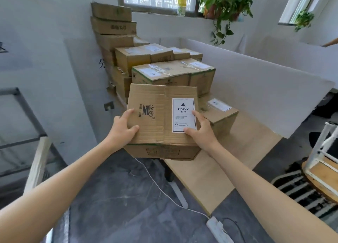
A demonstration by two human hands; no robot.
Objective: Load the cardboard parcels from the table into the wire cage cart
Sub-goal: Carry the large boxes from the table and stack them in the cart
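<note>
at table edge, left hand point(123, 128) and right hand point(200, 128) grip heavy-labelled parcel point(161, 118); its weight may slip their shallow hold

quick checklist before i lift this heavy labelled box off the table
1. Two-handed grip: left hand and right hand hold the near corners of the brown cardboard box with the white HEAVY label: ok.
2. Fingers under its base: hidden, cannot tell.
3. Clear of the small brown labelled box on its right: cannot tell.
4. Floor underfoot: thin white cable and white power strip lie there: not ok.
5. Wire cage cart ready: not plainly in view, cannot tell.
</note>
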